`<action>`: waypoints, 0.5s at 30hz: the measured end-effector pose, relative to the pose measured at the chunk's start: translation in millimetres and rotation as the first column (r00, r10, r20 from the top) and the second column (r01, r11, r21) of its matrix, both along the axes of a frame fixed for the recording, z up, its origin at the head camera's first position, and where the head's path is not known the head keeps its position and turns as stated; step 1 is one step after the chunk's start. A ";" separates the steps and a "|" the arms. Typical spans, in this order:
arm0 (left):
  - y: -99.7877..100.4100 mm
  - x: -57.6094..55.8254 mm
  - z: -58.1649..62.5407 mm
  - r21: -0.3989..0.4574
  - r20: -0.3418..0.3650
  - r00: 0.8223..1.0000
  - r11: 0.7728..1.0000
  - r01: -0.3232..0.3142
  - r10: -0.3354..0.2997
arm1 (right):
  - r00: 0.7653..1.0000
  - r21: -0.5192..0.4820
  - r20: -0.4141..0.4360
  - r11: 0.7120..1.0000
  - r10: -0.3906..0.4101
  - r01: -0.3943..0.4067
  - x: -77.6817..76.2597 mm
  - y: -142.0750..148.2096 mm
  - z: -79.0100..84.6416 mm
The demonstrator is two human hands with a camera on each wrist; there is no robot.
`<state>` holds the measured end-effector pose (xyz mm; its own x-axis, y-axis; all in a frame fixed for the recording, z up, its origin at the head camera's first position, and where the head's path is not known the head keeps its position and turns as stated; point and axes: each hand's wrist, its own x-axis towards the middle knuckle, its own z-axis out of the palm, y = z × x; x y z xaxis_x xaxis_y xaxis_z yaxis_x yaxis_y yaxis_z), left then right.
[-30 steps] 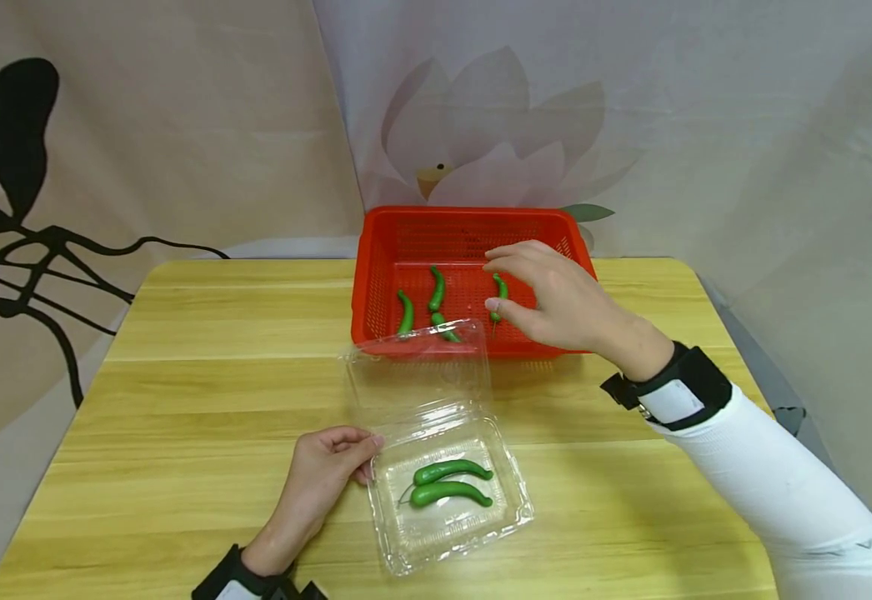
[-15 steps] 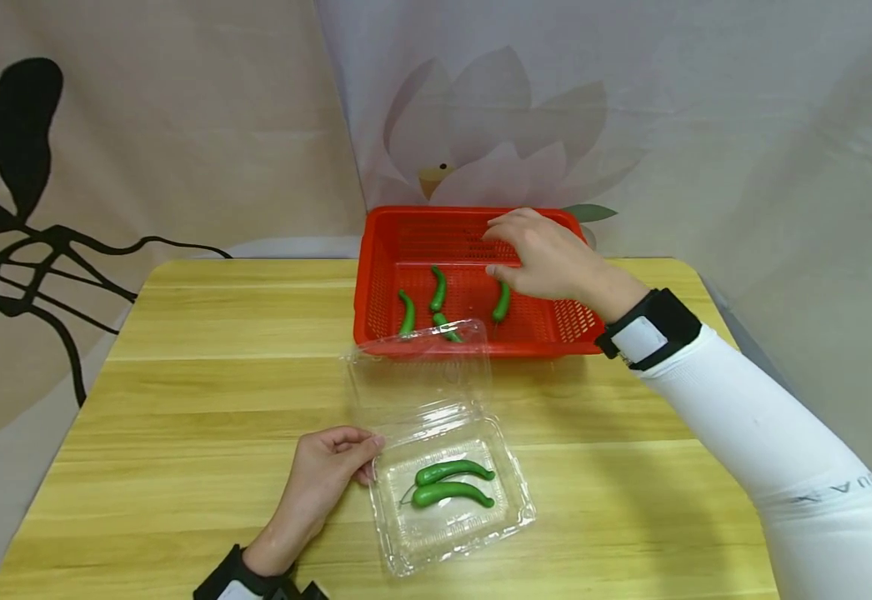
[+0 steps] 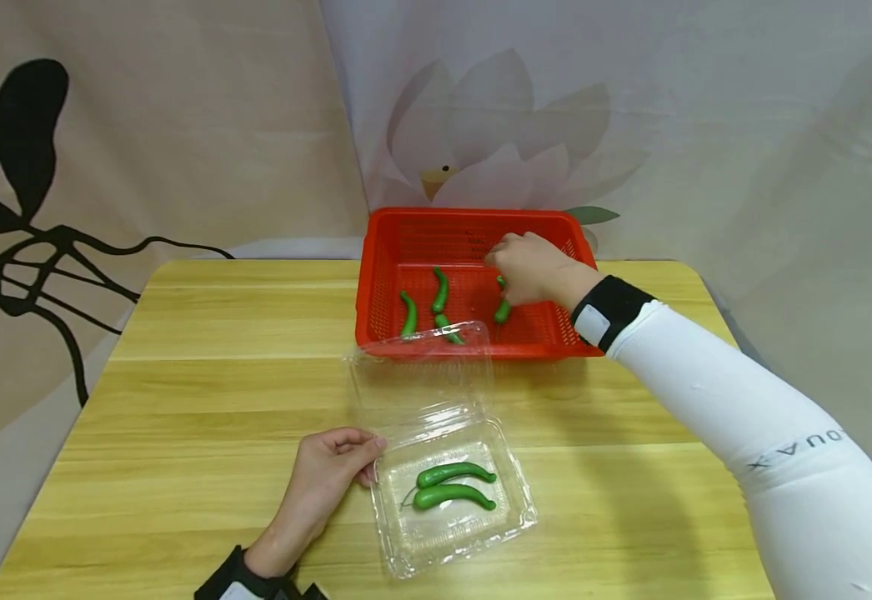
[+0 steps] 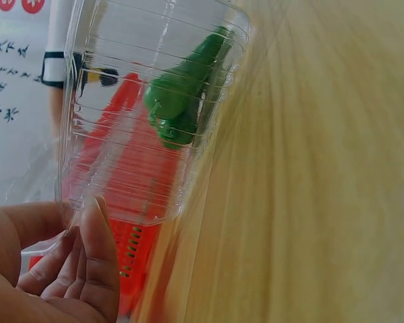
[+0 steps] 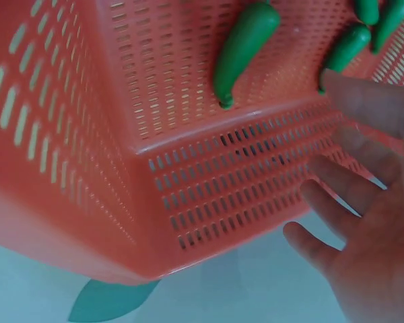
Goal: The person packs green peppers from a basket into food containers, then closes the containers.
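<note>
My left hand (image 3: 323,475) pinches the left rim of an open clear plastic clamshell box (image 3: 473,546) on the table; the left wrist view shows its thumb (image 4: 97,249) against the rim. Two green chili peppers (image 3: 454,497) lie side by side in the box. Over the right part of a red plastic basket (image 3: 378,275) is my right hand (image 3: 532,271). In the right wrist view that hand (image 5: 374,202) has its fingers spread and holds nothing. A single green chili pepper (image 3: 503,313) lies just below it, partly hidden in the head view.
Several more chili peppers lie in the basket's left part, among them one pepper (image 3: 409,313) near the left wall. The box's raised clear lid (image 3: 421,387) leans over the basket's front edge. Behind the wooden table (image 3: 218,375) hangs a printed cloth (image 3: 496,125).
My right hand has moved over the basket, first back and then down closer to the lone pepper, its fingers now pointing downward. My left hand and the box have stayed in place.
</note>
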<state>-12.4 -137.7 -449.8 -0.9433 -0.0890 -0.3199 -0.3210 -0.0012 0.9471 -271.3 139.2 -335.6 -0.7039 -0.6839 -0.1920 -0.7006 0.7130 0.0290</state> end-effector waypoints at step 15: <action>6.2 1.1 0.1 0.011 -0.009 1.000 1.000 0.005 -0.005 | 0.999 0.219 0.049 0.976 -0.001 -0.009 0.6 -5.2 -29.2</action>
